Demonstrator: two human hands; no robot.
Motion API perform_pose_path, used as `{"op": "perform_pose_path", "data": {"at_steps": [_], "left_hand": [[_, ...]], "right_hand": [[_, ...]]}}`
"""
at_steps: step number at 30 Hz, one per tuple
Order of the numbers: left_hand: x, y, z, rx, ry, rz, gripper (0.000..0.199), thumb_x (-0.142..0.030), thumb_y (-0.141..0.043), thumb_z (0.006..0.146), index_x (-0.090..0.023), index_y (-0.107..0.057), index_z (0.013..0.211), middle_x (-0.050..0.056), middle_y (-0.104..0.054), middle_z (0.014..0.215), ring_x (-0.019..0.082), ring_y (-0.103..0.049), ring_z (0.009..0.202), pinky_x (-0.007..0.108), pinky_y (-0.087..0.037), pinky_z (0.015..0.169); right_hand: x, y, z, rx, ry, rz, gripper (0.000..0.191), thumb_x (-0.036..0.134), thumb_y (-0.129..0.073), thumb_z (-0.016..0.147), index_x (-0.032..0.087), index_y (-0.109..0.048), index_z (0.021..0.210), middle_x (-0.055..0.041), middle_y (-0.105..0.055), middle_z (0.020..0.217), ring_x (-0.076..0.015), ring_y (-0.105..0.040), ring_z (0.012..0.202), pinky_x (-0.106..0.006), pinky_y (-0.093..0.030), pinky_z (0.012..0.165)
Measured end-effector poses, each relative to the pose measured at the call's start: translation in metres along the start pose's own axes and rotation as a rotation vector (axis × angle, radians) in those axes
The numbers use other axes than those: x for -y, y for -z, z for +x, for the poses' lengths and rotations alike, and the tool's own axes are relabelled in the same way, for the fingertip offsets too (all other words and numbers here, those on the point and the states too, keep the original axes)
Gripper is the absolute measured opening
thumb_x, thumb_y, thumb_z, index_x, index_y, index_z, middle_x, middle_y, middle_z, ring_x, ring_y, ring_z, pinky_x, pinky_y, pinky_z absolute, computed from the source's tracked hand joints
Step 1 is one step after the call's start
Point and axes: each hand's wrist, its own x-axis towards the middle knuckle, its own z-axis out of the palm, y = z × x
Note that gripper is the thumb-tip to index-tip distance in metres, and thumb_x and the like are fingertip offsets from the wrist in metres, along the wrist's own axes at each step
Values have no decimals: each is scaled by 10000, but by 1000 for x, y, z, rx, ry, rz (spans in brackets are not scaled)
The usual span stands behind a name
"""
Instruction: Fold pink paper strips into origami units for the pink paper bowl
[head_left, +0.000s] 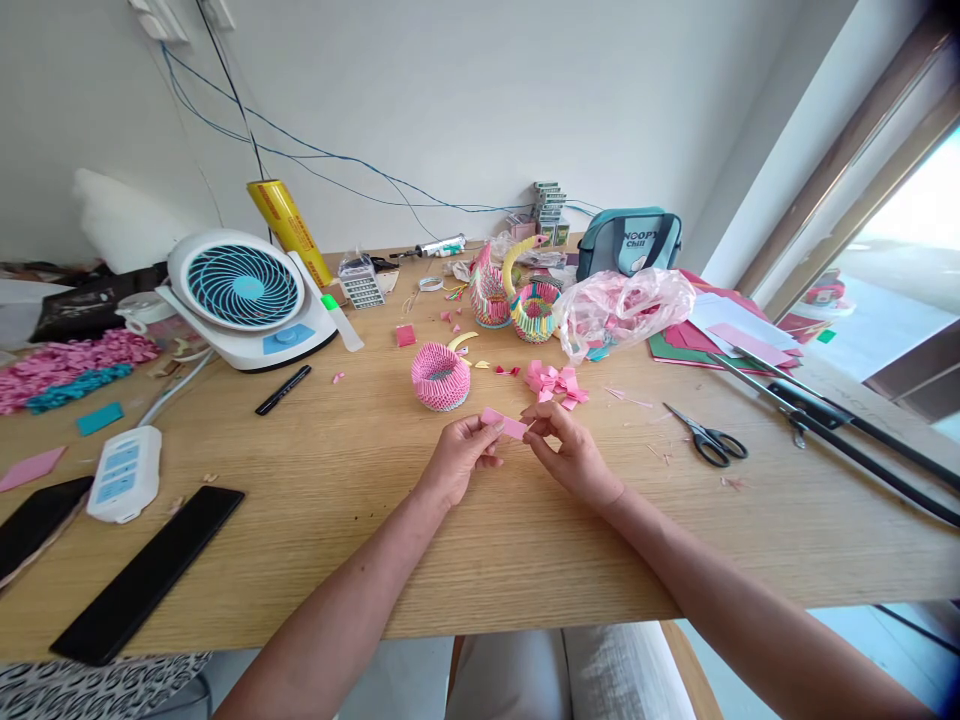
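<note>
Pink paper [511,426] held up over the desk [510,545], near middle. Left hand [459,458] pinches its left end, right hand [571,455] its right; two-ended hold likely steadies so small a piece. Pink pieces [553,381] heaped just beyond, presumably for easy reach. Scissors [703,434] right, apart from both.

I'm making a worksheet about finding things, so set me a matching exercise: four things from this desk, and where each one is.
Things:
1. Pink paper slip
2. Scissors
3. Black marker
4. Teal bag

Places:
A. Behind the crumpled plastic bag
B. In the left hand's fingers
C. On the near side of the fan
D. To the right of the right hand

Pairs: 1-B, 2-D, 3-C, 4-A
</note>
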Motion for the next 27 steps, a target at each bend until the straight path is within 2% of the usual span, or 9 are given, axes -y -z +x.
{"op": "perform_pose_path", "data": {"at_steps": [2,4,8,13,18,23,25,27], "left_hand": [[0,0,-1,1,-3,2,364,-437,-788,655,-118,-650,762,-29,-456,659,62,-400,577,181,-500,494],[0,0,-1,1,-2,-1,372,-444,-792,645,-119,-647,752,-29,-457,656,62,-399,573,184,-500,492],[-1,0,0,-7,5,13,375,-458,-785,648,-123,-650,749,-31,-460,653,62,-401,567,185,-497,494],[1,-2,0,-30,-67,94,348,-451,-755,687,-124,-666,767,-34,-456,633,67,-413,561,196,-500,512],[5,1,2,13,-294,292,266,-411,-680,781,-148,-688,820,-14,-516,675,91,-465,605,208,-510,558],[7,4,2,3,-534,486,201,-356,-613,857,-169,-687,865,24,-592,773,113,-536,666,200,-497,573],[4,4,0,-29,-689,610,149,-301,-598,875,-173,-675,866,30,-589,787,120,-554,696,203,-491,586],[0,5,-4,-33,-899,793,99,-222,-576,888,-180,-666,878,37,-595,813,126,-575,747,219,-493,644]], "right_hand": [[2,0,-1,4,65,-87,156,179,-524,894,238,-534,1038,-23,-586,910,-130,-586,732,-292,-484,715],[2,0,-1,-2,71,-96,158,176,-526,892,236,-531,1038,-26,-587,911,-132,-585,733,-289,-487,712],[0,2,0,17,-53,-9,101,252,-502,928,217,-560,1002,-36,-608,872,-146,-609,738,-284,-494,689],[1,2,2,72,-169,115,186,373,-541,920,198,-598,947,-41,-628,841,-153,-600,717,-270,-475,630],[1,0,3,-11,-144,101,189,359,-613,877,194,-579,792,-12,-575,723,-137,-533,653,-267,-442,606],[1,0,2,-98,-76,132,140,283,-635,859,201,-566,768,-8,-548,737,-131,-505,659,-265,-436,609],[1,1,2,-107,-62,143,119,260,-636,855,204,-570,773,-10,-551,751,-135,-513,678,-268,-443,624],[1,1,3,-111,-62,176,89,242,-639,852,207,-577,797,-12,-557,776,-137,-531,701,-274,-455,647]]}}
